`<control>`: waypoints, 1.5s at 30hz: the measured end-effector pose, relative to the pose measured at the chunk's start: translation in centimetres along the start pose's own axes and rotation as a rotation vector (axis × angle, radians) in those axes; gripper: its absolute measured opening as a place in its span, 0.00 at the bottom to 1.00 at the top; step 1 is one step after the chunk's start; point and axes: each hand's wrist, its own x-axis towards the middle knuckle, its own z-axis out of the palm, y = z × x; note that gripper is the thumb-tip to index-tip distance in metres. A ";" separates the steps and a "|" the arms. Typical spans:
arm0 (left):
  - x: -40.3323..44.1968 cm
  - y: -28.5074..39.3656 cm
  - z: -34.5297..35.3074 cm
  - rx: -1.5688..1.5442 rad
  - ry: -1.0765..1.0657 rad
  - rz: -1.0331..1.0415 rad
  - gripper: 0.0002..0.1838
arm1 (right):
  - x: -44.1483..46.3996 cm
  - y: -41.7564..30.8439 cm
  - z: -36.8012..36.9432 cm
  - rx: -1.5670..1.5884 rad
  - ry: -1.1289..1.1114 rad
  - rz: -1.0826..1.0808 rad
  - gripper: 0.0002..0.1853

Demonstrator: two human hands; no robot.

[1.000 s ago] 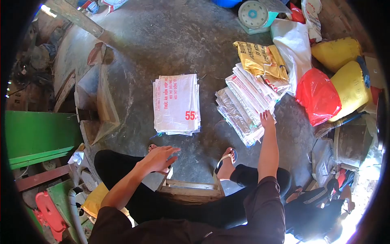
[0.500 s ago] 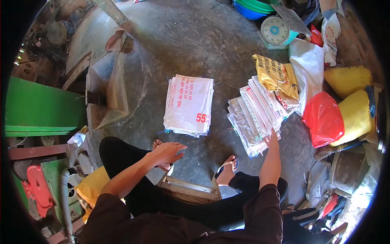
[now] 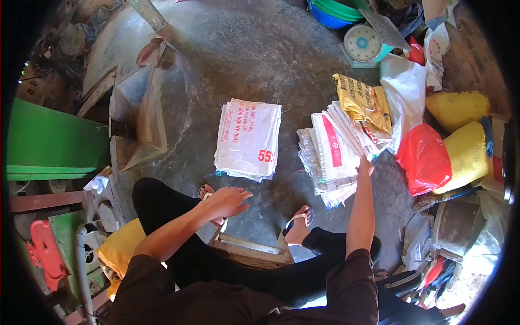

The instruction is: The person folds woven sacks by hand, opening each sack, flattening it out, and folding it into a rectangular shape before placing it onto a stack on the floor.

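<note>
Folded woven plastic sacks lie on the floor in two places. A neat stack of sacks [image 3: 248, 138], its top one printed in red, is in the middle. To the right, a fanned pile of sacks [image 3: 319, 162] shows a white sack with a pink band [image 3: 331, 141]. My right hand [image 3: 365, 166] is at the right edge of this pile, fingers bent against the sack edges; their tips are partly hidden. My left hand [image 3: 230, 202] hovers over my foot below the middle stack, holding nothing, fingers stretched and thumb apart.
A yellow printed sack [image 3: 364, 103] lies on the pile's far end. Beyond it stand a dial scale [image 3: 364, 43] and blue and green basins [image 3: 333, 13]. Red [image 3: 425, 160] and yellow bags [image 3: 465, 157] line the right. Green panels [image 3: 54, 138] and a wooden trough [image 3: 143, 124] are left.
My right hand has moved up along the pile's right edge. The white sack with the pink band now lies uncovered and spread toward the left. My left hand has barely moved.
</note>
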 end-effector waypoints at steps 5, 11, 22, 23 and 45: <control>-0.2 0.7 -1.2 0.001 0.086 0.027 0.22 | -1.0 -10.8 -4.7 -0.192 0.191 -0.524 0.20; -1.3 1.7 -3.2 -0.076 0.298 0.040 0.20 | -28.5 -22.3 -8.6 0.275 0.364 -1.395 0.09; -5.0 4.7 -5.1 -1.419 0.150 -0.087 0.43 | -43.2 -2.8 1.0 0.263 -0.907 -1.201 0.11; -5.1 4.5 -3.6 -1.293 0.236 -0.116 0.45 | -43.5 -2.0 1.9 0.312 -0.902 -1.282 0.11; -3.3 2.1 -3.9 -1.172 0.783 0.019 0.19 | -37.3 0.6 4.1 0.166 -1.257 -0.434 0.24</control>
